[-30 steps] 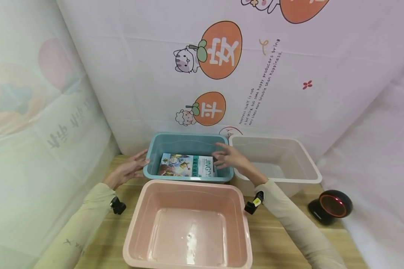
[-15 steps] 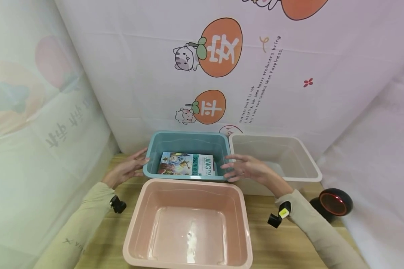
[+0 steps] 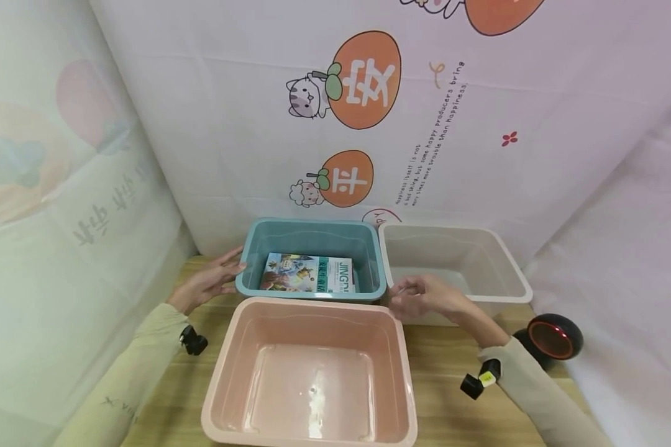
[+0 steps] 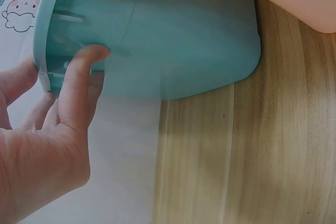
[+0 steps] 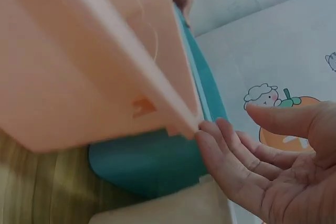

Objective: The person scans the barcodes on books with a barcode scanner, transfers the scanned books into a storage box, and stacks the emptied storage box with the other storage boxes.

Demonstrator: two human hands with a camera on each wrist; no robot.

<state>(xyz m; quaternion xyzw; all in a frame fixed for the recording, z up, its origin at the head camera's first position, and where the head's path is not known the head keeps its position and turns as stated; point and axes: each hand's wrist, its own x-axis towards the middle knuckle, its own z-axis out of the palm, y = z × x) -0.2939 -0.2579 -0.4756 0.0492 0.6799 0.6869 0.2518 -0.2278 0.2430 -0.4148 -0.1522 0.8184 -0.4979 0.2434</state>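
My left hand is at the left end of the blue bin. In the left wrist view its fingers touch the rim and the outer wall just below it. Colourful books lie flat inside this bin, one with a white and green cover edge. My right hand is at the far right corner of the pink bin, in front of the white bin. In the right wrist view the right fingertips are right at the pink rim, with the thumb held apart.
The white bin stands to the right of the blue one. A black round device sits on the wooden table at the right. Printed white cloth hangs behind and along both sides.
My right hand has come out from over the blue bin and moved right and nearer, to the pink bin's far right corner. The left hand has stayed at the blue bin.
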